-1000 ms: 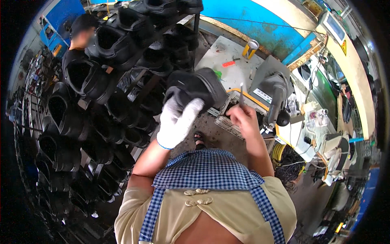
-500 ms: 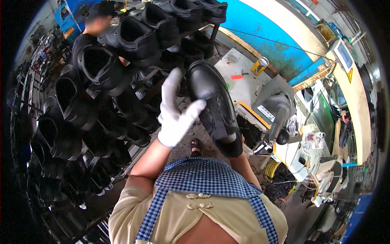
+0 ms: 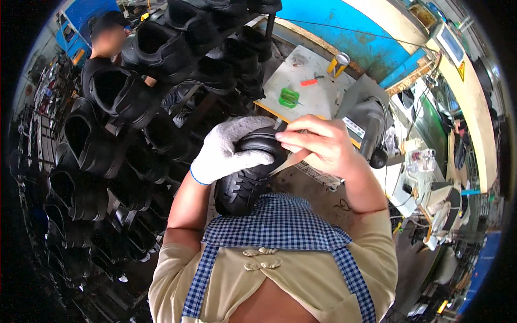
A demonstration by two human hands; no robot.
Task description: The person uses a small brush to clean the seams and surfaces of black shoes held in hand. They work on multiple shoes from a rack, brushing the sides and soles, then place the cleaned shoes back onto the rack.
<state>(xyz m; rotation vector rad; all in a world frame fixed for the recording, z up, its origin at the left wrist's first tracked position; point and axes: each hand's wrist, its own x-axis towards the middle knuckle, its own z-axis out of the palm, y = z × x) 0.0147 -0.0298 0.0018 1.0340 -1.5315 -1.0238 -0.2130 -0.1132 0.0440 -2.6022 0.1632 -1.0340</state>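
A black shoe (image 3: 237, 195) is tilted in front of my apron, its chunky treaded sole turned partly into view. My left hand (image 3: 218, 151), in a white knit glove, is wrapped round the upper part of the shoe, thumb across one side and fingers over the other. At the shoe's right edge, my bare right hand (image 3: 323, 142) has its fingertips pinched together against the black rim. Whatever lies between those fingertips, if anything, is too small to make out. The shoe's inside is hidden.
A rack of black shoes (image 3: 116, 97) fills the left side, with a person (image 3: 102, 48) behind it. To the right, a white table (image 3: 280, 78) bears a green object (image 3: 289, 97), a red piece (image 3: 308, 83) and a yellow can (image 3: 338, 63), beside a grey machine (image 3: 363, 97).
The shoe has come lower and nearer my body and turned from its upper to its sole. My left hand has closed round it; my right hand has risen to its edge.
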